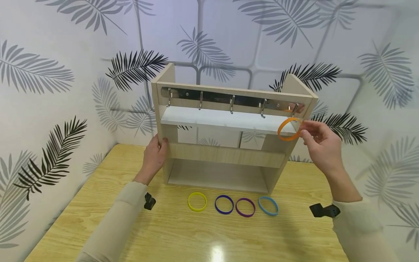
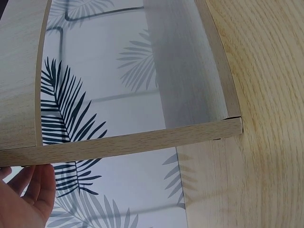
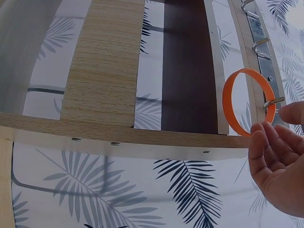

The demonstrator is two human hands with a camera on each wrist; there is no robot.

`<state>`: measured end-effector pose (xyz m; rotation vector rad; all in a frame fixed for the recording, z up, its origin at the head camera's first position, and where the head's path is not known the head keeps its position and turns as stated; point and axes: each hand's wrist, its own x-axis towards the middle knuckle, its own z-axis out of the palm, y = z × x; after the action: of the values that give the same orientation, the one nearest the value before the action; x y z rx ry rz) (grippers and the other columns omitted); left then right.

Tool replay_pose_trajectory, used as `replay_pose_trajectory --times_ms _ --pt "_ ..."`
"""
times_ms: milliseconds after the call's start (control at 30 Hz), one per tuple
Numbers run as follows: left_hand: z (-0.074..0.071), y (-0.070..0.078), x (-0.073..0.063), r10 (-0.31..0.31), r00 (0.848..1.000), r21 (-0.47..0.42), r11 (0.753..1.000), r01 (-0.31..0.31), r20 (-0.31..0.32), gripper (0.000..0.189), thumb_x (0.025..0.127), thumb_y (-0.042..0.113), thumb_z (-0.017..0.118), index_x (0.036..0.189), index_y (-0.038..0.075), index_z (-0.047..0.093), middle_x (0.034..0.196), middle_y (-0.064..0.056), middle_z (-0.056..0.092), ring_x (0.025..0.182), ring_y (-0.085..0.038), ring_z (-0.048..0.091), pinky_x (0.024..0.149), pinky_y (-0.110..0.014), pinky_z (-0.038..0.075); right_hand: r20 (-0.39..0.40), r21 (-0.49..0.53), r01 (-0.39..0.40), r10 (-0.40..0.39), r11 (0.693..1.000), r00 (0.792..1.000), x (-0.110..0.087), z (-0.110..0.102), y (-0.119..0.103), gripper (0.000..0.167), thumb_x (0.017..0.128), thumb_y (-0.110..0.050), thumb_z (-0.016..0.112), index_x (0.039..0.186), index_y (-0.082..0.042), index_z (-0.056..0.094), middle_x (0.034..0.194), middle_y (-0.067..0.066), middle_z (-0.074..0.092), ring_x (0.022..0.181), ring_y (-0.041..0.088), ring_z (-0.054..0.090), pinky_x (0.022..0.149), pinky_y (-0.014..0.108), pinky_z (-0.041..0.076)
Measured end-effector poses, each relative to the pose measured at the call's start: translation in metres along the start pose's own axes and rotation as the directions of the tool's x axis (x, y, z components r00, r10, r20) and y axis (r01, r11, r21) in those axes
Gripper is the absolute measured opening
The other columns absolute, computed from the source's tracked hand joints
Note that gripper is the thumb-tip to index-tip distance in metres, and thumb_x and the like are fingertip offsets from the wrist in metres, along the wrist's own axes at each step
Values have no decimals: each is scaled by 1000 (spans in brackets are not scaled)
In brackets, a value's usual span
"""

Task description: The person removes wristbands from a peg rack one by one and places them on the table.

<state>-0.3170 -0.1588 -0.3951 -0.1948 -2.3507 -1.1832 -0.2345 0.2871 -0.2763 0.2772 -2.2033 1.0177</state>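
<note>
An orange wristband (image 1: 285,134) is pinched at its right edge by my right hand (image 1: 322,143), just below the rightmost hook (image 1: 295,108) of a metal hook rail. In the right wrist view the hook's tip overlaps the orange ring; whether the ring is on it I cannot tell. My left hand (image 1: 155,154) grips the left side panel of a light wooden shelf unit (image 1: 226,154), thumb on the front edge. Four-sided framing hides little of it. On the table in front lie a yellow wristband (image 1: 197,209), a dark blue one (image 1: 224,212), a purple one (image 1: 245,215) and a light blue one (image 1: 268,213).
The shelf unit stands on a wood-grain table (image 1: 183,240) near a wall (image 1: 222,36) with leaf patterns. Several hooks hang along the rail (image 1: 216,97) above a white shelf board (image 1: 209,118). The table's left edge runs diagonally.
</note>
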Motion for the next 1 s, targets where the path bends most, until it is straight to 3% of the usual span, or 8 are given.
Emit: replay_pose_trajectory --times_ms 233,367,533,1000 --pt "0 -1 -2 -18 1000 -10 1000 18 22 49 100 35 33 132 -1 46 113 -21 56 95 -37 57 77 -52 48 26 -90 7 -5 996 1000 4 0 3 31 94 -18 59 117 2 62 97 8 58 83 -2 46 70 13 37" --pt "0 0 -3 -25 999 -12 1000 25 28 50 100 35 32 134 0 45 115 -21 55 97 -37 57 78 -52 48 59 -73 33 -29 997 998 6 2 3 31 93 -16 60 117 3 62 102 14 59 85 -4 47 69 13 38" --pt "0 1 -2 -30 999 -7 1000 30 32 51 100 36 32 134 0 44 116 -21 55 98 -38 57 78 -52 48 81 -50 -10 14 999 997 7 3 3 33 94 -20 58 121 0 59 109 14 60 88 -5 48 71 14 38" --pt "-1 2 -1 -31 999 2 1000 31 26 50 100 35 32 133 0 45 115 -21 55 98 -37 57 78 -52 48 105 10 -42 40 999 994 9 6 2 33 95 -22 57 120 0 57 105 9 59 83 1 52 63 12 44"
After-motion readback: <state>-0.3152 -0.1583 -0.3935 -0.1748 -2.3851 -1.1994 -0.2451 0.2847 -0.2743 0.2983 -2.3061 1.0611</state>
